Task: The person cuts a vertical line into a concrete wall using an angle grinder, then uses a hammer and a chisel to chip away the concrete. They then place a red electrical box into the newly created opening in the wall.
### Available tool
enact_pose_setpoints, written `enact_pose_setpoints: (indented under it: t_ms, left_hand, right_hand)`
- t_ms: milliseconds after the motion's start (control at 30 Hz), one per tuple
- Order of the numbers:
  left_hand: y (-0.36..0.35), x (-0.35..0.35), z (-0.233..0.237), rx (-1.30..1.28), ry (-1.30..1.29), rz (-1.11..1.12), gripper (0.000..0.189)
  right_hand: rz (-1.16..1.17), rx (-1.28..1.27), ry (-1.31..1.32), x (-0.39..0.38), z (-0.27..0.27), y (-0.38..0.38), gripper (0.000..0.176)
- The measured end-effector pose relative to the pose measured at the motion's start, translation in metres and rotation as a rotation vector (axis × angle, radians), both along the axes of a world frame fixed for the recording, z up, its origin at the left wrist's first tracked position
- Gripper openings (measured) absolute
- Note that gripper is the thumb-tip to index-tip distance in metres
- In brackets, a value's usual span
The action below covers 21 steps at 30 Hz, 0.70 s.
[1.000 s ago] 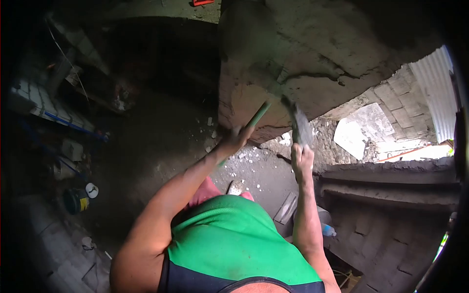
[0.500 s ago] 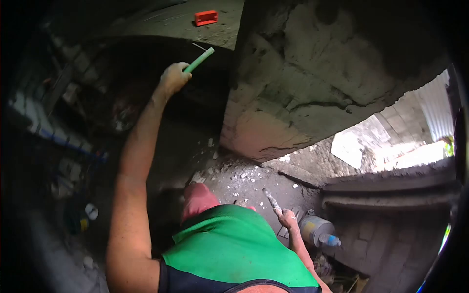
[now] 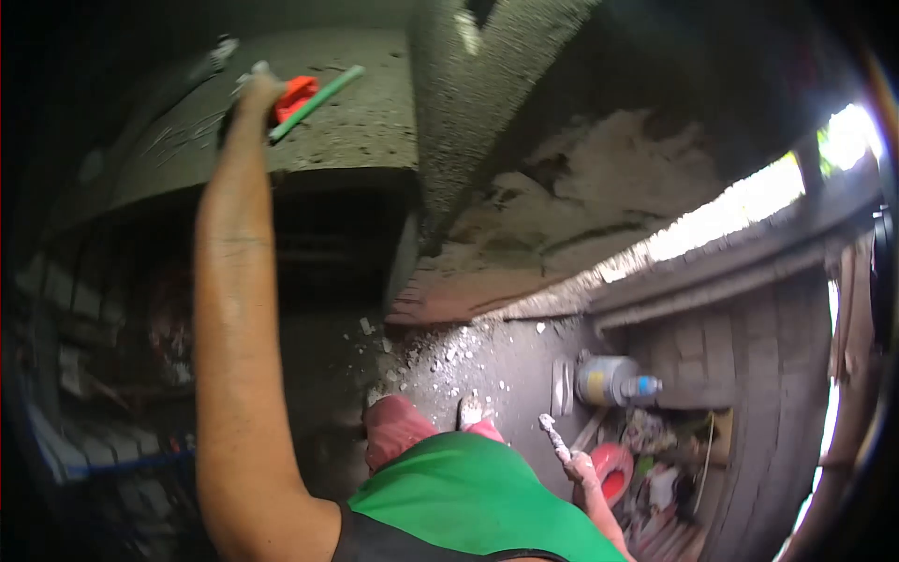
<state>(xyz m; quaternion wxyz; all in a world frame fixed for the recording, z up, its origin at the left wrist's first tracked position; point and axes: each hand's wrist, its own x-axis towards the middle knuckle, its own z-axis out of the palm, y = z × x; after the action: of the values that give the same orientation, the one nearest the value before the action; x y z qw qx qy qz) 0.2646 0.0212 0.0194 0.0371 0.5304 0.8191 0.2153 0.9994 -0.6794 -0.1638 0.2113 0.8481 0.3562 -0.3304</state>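
My left hand [image 3: 260,89] is stretched out over the concrete ledge at the upper left, beside a red box [image 3: 298,94]; its fingers are smeared by motion. A green stick [image 3: 323,100] lies slantwise along the box's right side, apart from my fingers. Low on the right, my right hand [image 3: 582,468] is wrapped round a thin tool [image 3: 553,435] coated in whitish material, its tip pointing up and left.
Whitish rubble [image 3: 449,351] is scattered on the floor near my feet. A grey cylindrical container [image 3: 604,380] and a red ring-shaped object [image 3: 613,473] are at the right. A rough concrete column [image 3: 468,112] stands beside the ledge.
My left hand has moved up and left to the ledge, and the green stick has left its grip. The view has shifted, showing more of the ledge and the right side.
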Motion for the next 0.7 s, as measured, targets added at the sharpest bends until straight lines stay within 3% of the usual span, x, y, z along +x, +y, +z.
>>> enact_pose_setpoints:
  t_ms: [67, 133, 167, 267, 333, 367, 400, 500, 567, 600, 667, 700]
  left_hand:
    - [0.065, -0.053, -0.065, 0.015, 0.121, -0.18, 0.069]
    - [0.075, -0.059, -0.069, 0.0, -0.096, -0.475, 0.064]
    - [0.066, -0.043, -0.06, 0.001, -0.097, -0.512, 0.064]
    - [0.056, -0.017, -0.054, -0.15, -0.257, -0.429, 0.069]
    - [0.053, -0.009, -0.061, 0.0, -0.031, -0.501, 0.067]
    - [0.026, 0.011, -0.05, 0.084, 0.039, -0.417, 0.067]
    - [0.0, 0.027, -0.03, 0.076, 0.04, -0.373, 0.064]
    - [-0.023, 0.021, -0.029, 0.306, -0.038, -0.334, 0.058]
    - [-0.055, 0.013, -0.023, 0.742, -0.484, -0.259, 0.056]
    - [-0.084, 0.01, -0.02, 0.829, -0.812, -0.225, 0.055]
    - [-0.183, 0.04, 0.007, 0.779, -1.287, -0.169, 0.055]
    - [-0.228, 0.06, 0.006, 0.723, -1.296, -0.252, 0.055]
  right_hand:
    - [-0.052, -0.044, -0.028, -0.012, 0.008, -0.027, 0.074]
    - [-0.089, -0.138, -0.027, -0.019, 0.009, -0.049, 0.074]
    - [-0.064, -0.139, -0.051, -0.032, 0.019, -0.051, 0.072]
    - [-0.02, -0.255, -0.022, -0.034, 0.009, -0.065, 0.071]
    - [-0.017, -0.23, -0.029, -0.037, 0.008, -0.064, 0.071]
    - [-0.002, -0.23, -0.025, -0.035, 0.006, -0.055, 0.07]
    - [0.013, -0.237, -0.017, -0.036, 0.006, -0.05, 0.07]
    - [0.062, -0.175, 0.001, -0.012, -0.016, -0.028, 0.069]
    - [0.117, -0.143, 0.012, 0.007, -0.034, -0.015, 0.069]
    - [0.091, -0.082, 0.02, 0.017, -0.041, -0.002, 0.069]
    - [0.091, -0.032, 0.052, 0.037, -0.061, 0.01, 0.069]
    - [0.057, 0.053, 0.087, 0.054, -0.083, 0.013, 0.062]
